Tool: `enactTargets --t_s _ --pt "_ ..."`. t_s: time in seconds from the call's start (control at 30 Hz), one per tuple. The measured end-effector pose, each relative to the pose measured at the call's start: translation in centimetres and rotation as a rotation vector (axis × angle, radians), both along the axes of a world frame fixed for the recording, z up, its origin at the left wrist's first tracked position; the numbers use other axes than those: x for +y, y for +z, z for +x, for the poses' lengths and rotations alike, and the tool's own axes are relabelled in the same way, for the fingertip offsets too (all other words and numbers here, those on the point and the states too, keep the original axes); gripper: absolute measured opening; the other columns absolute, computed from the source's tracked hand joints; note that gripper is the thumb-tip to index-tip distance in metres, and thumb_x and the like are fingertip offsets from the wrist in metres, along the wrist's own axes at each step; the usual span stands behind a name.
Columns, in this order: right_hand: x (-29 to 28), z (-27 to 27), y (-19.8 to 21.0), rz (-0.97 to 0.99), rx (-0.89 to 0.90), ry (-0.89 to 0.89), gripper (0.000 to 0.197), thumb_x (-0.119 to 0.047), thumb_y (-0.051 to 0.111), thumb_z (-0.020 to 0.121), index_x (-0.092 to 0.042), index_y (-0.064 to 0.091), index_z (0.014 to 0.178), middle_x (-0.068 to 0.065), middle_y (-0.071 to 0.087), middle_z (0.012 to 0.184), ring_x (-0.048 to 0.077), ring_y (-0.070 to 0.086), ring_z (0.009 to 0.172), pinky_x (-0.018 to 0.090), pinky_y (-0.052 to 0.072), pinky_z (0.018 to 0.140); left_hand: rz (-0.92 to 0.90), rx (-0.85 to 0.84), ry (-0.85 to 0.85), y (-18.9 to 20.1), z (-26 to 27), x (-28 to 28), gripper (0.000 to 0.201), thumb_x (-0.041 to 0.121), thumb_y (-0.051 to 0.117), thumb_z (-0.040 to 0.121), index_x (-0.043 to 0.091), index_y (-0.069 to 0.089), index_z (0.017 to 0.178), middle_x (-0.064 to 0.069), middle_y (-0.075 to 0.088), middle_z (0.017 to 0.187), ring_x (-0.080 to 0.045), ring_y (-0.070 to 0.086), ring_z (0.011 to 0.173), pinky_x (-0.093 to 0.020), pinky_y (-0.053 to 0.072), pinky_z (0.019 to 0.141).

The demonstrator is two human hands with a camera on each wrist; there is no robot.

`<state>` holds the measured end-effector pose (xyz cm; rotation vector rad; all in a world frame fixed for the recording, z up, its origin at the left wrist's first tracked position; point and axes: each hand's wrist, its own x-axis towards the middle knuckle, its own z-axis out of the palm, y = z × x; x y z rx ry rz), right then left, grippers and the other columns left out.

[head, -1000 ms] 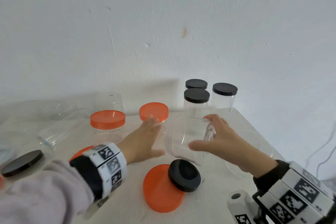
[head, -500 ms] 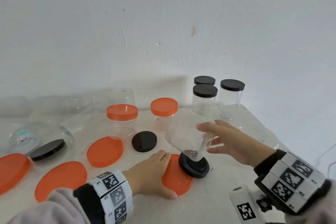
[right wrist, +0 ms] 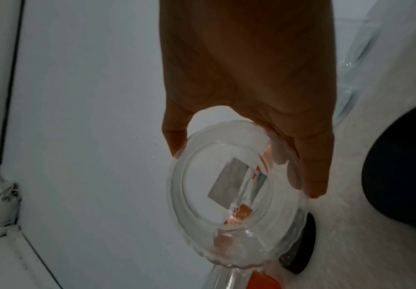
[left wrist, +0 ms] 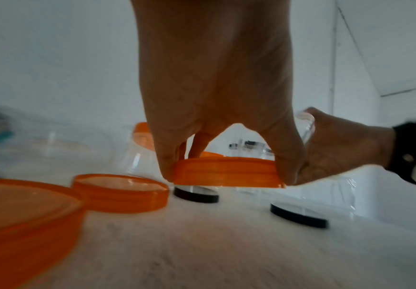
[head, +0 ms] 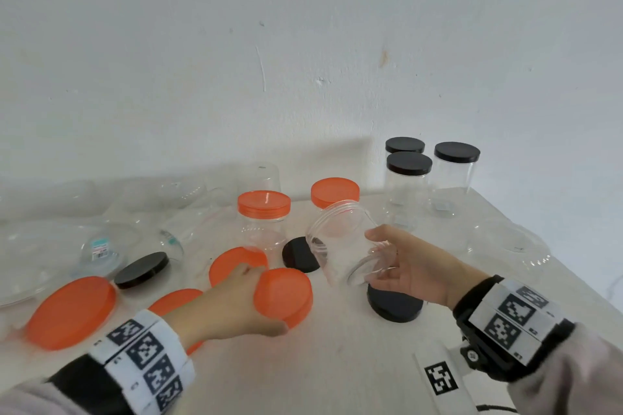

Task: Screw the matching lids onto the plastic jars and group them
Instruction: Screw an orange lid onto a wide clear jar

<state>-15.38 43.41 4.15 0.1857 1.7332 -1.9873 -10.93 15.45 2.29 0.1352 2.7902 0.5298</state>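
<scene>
Presently, the worktop [head: 337,364] carries three black-lidded jars [head: 408,178] grouped at its far right corner, two orange-lidded jars [head: 264,212] mid-rear, and loose orange and black lids at front. Right hand [head: 414,266] grips a tilted clear jar [head: 347,239] off the surface, mouth toward the wall; left hand [head: 229,307] pinches an orange lid [head: 283,296] by its rim, lifted just beside that jar.

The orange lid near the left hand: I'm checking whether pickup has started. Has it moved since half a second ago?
Yes. The left hand now grips the orange lid and has lifted and tilted it, away from the black lid that lay partly on it.
</scene>
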Motion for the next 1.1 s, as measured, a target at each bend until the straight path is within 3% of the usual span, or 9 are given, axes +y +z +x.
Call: enactTargets --t_s 0.07,0.17,0.23,0.33,0.5,0.63,0.77,0.97,1.1 --pt "-0.8 0.2 0.0 -0.009 -0.027 0.008 0.060 -0.027 0.088 0.049 -0.006 0.063 0.099 0.011 0.056 0.077 0.031 0.057 0.076 0.045 0.052 0.090 0.071 0.014 0.069 0.5 0.2 -2.1 0.116 0.072 0.067 0.051 0.025 0.026 0.148 0.009 0.034 0.138 -0.004 0.038 0.118 -0.015 0.030 0.091" --pt "-2.3 0.8 -0.1 0.010 -0.025 0.098 0.055 -0.019 0.090 0.051 -0.008 0.064 0.098 0.010 0.049 0.092 0.025 0.051 0.076 0.041 0.049 0.086 0.322 0.036 0.203 1.5 0.4 -5.1 0.099 0.062 0.081 0.058 0.035 0.035 0.141 0.013 0.043 0.134 0.002 0.047 0.107 -0.010 0.035 0.083" --pt "-3.6 1.2 -0.3 0.106 0.013 0.173 0.054 -0.022 0.087 0.050 -0.012 0.062 0.097 0.008 0.047 0.099 0.021 0.049 0.085 0.033 0.048 0.082 0.463 0.047 0.281 2.0 0.5 -6.6 0.120 0.070 0.082 0.044 0.027 0.034 0.146 0.014 0.046 0.130 -0.003 0.049 0.111 -0.015 0.038 0.085" --pt "-5.6 1.9 -0.9 0.311 0.101 0.241 0.063 -0.023 0.087 0.061 -0.016 0.051 0.112 0.003 0.050 0.112 0.017 0.050 0.104 0.031 0.044 0.094 0.588 0.109 0.337 2.7 0.5 -7.8 0.144 0.085 0.072 0.019 0.024 0.037 0.145 0.015 0.053 0.123 -0.001 0.054 0.109 -0.020 0.041 0.085" --pt "-8.0 3.5 -2.2 0.534 0.209 0.326 0.103 -0.031 0.088 0.047 -0.018 0.035 0.134 0.000 0.045 0.121 0.017 0.047 0.117 0.029 0.041 0.098 0.689 0.132 0.269 3.2 1.1 -7.8 0.117 0.079 0.074 0.027 0.030 0.047 0.131 0.019 0.060 0.112 0.003 0.060 0.100 -0.016 0.042 0.077" --pt "-8.8 4.8 -2.9 0.587 0.214 0.376 0.103 -0.019 0.092 0.060 -0.022 0.027 0.139 0.000 0.043 0.133 0.021 0.038 0.129 0.039 0.035 0.110 0.610 0.123 0.161 3.0 2.0 -6.5 0.105 0.074 0.075 0.032 0.038 0.046 0.127 0.023 0.053 0.123 0.007 0.052 0.108 -0.019 0.042 0.090" --pt "-9.2 5.8 -2.6 0.605 0.254 0.401 0.103 -0.015 0.089 0.067 -0.024 0.023 0.145 -0.003 0.038 0.142 0.019 0.038 0.130 0.033 0.036 0.108 0.462 0.150 0.056 2.8 2.6 -5.1 0.132 0.075 0.077 0.037 0.029 0.026 0.150 0.012 0.036 0.147 -0.004 0.037 0.126 -0.024 0.032 0.102" --pt "-10.1 6.3 -2.5 0.503 0.270 0.375 0.094 -0.005 0.084 0.070 -0.025 0.028 0.142 -0.008 0.051 0.135 0.013 0.046 0.125 0.025 0.040 0.097 0.355 0.203 -0.066 2.2 2.9 -3.1 0.119 0.057 0.085 0.057 0.026 0.020 0.152 0.010 0.028 0.152 -0.008 0.031 0.137 -0.026 0.029 0.108" --pt "-10.5 6.3 -2.8 0.495 0.261 0.362 0.096 -0.008 0.084 0.072 -0.027 0.024 0.144 -0.012 0.046 0.134 0.009 0.042 0.118 0.025 0.034 0.094 0.307 0.210 -0.127 1.7 2.9 -2.1 0.113 0.050 0.083 0.062 0.029 0.019 0.151 0.011 0.026 0.152 -0.008 0.029 0.137 -0.028 0.031 0.109"
